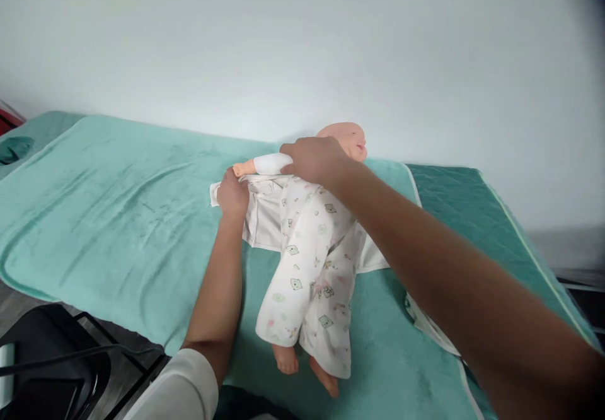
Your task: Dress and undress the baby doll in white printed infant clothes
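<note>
A baby doll (pixel 340 243) lies on its back, its head (pixel 348 136) toward the wall and turned to the right. It wears white trousers with small printed animals, and bare feet (pixel 286 358) stick out below. One arm in a white sleeve (pixel 273 164) stretches left. My left hand (pixel 233 193) is closed at the doll's hand (pixel 244 168), over the end of an open white shirt (pixel 265 215) spread beneath the doll. My right hand (pixel 314 158) grips the sleeved upper arm near the shoulder, finger and thumb on either side. It hides the doll's chest and neck.
A light green plush blanket (pixel 118 205) covers the bed, over a darker green cover (pixel 458 212) at the right. Behind is a white wall (pixel 283 48). A black chair (pixel 51 363) stands at lower left. Some bunched cloth (pixel 428 322) lies under my right forearm.
</note>
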Motion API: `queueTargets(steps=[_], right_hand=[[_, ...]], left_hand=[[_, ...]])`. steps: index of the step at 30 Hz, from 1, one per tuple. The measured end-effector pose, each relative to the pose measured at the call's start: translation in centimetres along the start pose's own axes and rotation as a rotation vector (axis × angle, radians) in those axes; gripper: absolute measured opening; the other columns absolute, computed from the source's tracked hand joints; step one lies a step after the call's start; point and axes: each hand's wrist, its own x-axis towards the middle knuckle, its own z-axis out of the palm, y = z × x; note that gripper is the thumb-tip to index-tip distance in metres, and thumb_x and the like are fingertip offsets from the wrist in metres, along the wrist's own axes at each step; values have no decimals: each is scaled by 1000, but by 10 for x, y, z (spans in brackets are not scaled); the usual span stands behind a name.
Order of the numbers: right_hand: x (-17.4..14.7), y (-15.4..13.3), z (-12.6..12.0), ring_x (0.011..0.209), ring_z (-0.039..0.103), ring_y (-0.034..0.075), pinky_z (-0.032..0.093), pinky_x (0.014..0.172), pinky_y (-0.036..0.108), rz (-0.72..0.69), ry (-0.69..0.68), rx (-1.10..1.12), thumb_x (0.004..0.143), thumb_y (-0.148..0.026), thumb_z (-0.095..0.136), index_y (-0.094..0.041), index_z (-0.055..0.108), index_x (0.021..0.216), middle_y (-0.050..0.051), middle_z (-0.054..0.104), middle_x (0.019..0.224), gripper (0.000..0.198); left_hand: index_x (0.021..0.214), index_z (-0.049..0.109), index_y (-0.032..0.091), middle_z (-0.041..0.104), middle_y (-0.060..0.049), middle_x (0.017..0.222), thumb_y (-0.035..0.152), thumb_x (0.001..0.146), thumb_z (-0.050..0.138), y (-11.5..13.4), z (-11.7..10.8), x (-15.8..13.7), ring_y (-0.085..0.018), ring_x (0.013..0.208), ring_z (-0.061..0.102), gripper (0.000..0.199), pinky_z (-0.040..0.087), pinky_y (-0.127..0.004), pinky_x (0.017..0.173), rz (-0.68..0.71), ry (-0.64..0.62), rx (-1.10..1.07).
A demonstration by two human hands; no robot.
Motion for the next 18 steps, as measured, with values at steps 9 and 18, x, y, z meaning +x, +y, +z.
queueTargets(steps=[9,18], right_hand=[[18,-41,22,105,68,33,50,87,42,-75,-92,41,97,-31,59,-18,66,122,16,71,114,29],[-54,13,60,129,56,28,45,108,43,197,436,526,103,-24,34,-19,63,133,13,63,139,41]], left_hand=[[146,51,26,59,-15,144,18,92,50,24,8,-21,-36,138,49,54,26,-66,123,281,41,213],[136,59,19,64,-19,130,20,96,43,24,11,-25,-38,129,52,43,24,-69,122,285,8,303]])
